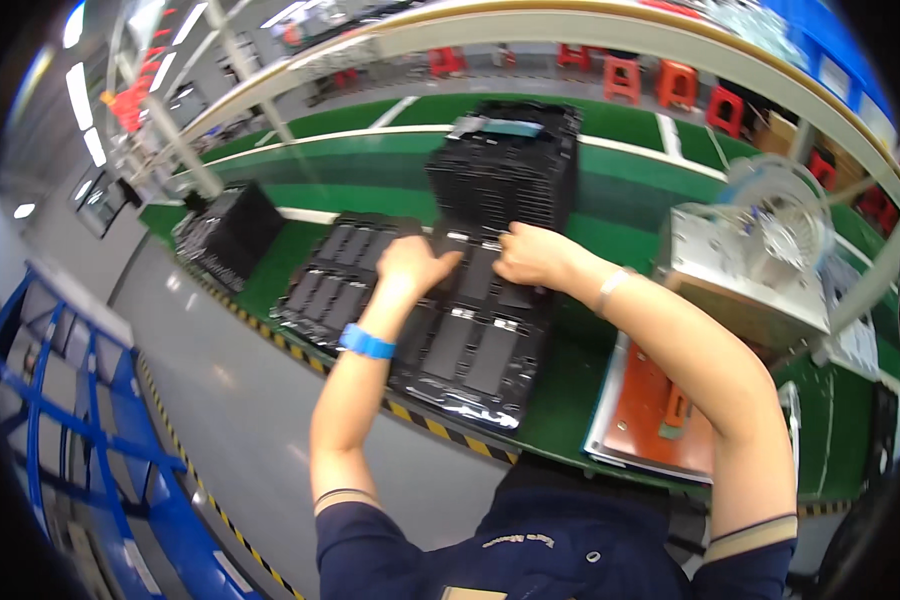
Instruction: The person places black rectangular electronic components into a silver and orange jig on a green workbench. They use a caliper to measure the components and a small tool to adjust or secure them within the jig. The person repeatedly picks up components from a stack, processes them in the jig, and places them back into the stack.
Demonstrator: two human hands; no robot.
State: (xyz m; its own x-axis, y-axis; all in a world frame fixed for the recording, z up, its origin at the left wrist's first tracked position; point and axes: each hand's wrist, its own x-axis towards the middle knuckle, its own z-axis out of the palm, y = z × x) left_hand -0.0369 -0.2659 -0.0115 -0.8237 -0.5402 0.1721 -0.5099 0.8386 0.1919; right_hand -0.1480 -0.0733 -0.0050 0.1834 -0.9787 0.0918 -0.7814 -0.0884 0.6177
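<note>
Both hands on a black compartment tray at the green table

The left hand [410,262] rests on the far end of a black tray [475,345], fingers curled down onto its surface; from here I cannot tell whether that grip is closed on anything or only pressing. A blue wristband [367,343] sits on that wrist. The right hand [537,255] is just beside it, fingers bunched together at the tray's far edge, pinched on something small and dark that I cannot make out. A pale band [610,290] circles the right wrist.

The tray lies flat on the green table [630,190], its near end over the yellow-and-black striped edge, its compartments holding flat dark rectangular parts. A second tray [335,280] of the same kind lies touching it on the left. Right behind the hands stands a tall stack of black trays [510,165]. Further left, well apart, another dark tray [225,235] leans tilted on the table.

To the right, near the person's elbow, sits a metal box with a clear reel [770,240] on top, and in front of it an orange pad [650,410] on a pale board. A blue rack [70,400] stands on the floor at the left
</note>
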